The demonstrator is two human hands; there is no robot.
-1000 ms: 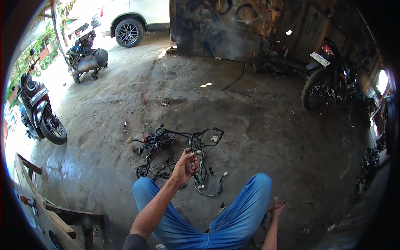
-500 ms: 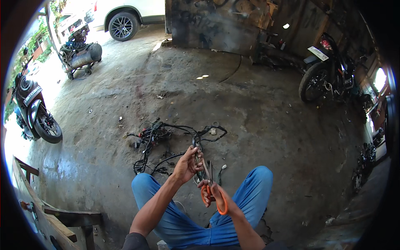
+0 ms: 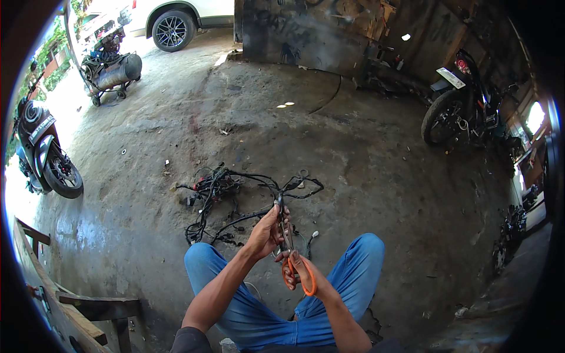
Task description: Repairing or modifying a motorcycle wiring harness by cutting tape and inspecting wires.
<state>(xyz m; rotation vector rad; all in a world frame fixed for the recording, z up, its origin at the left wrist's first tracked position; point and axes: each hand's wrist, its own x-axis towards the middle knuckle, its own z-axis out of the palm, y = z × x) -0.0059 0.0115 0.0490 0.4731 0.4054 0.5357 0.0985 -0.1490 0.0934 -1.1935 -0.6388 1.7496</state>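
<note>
Right hand [image 3: 301, 272] grips orange-handled scissors [image 3: 312, 287]; left hand [image 3: 265, 234] clasps black wiring harness [image 3: 216, 189] near its fork [image 3: 279, 193], the tangle beyond on floor [image 3: 365, 176]. I judge it light, limp, springier where bundled; I'd hold there, sparing connectors [image 3: 315, 234].

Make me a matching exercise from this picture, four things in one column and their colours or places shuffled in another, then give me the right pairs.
Things:
1. scissors
2. wire harness
3. jeans
4. car

Colours or places:
A. blue
B. in the right hand
C. white
D. partly in the left hand

Pairs: 1-B, 2-D, 3-A, 4-C
</note>
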